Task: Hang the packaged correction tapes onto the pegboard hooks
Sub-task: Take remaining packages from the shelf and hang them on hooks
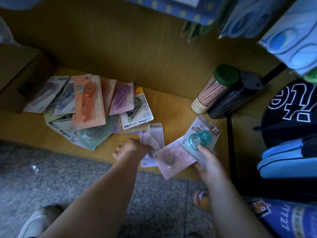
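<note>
Wooden shelf: packet pile; pencil jar beside.

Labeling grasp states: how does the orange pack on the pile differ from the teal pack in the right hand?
The orange pack lies flat on top of the pile on the shelf, touched by neither hand; the teal pack is lifted and tilted, gripped in the right hand. The orange pack's tape body looks long and narrow, the teal pack's round. The orange pack's card is orange; the teal pack's is pale with printed numbers. Both are carded blister packs.
</note>
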The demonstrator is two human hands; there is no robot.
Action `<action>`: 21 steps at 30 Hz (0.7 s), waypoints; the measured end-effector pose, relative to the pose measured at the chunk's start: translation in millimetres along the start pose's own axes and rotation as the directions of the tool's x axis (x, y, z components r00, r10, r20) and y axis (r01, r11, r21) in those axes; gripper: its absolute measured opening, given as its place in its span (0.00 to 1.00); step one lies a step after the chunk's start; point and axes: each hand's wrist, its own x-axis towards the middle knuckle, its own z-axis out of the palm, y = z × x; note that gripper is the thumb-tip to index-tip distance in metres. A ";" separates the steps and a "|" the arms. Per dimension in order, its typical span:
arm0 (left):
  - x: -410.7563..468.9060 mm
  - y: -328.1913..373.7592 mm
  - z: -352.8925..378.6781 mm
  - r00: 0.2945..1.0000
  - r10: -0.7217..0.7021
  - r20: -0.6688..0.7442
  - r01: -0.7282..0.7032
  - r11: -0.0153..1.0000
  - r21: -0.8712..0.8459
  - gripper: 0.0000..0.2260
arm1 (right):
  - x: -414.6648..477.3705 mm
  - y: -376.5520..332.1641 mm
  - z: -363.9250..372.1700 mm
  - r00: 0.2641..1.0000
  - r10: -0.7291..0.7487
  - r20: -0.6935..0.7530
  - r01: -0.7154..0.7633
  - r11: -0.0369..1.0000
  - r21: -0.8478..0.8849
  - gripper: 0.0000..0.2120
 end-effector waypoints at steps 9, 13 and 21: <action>-29.2 -41.7 23.8 0.987 0.157 -0.041 -0.161 0.974 -0.162 0.18 | -9.9 -1.6 -1.3 0.995 -0.058 0.079 0.055 0.998 0.032 0.15; -41.7 -40.6 20.2 0.977 0.208 0.036 -0.159 0.838 -0.522 0.14 | -16.9 -7.9 -6.0 0.993 -0.077 0.084 0.077 0.997 0.012 0.12; -82.6 -75.2 -4.0 0.845 0.482 0.233 -0.026 0.473 -0.881 0.18 | -63.0 -22.6 2.6 0.980 -0.103 0.171 0.112 0.993 -0.045 0.10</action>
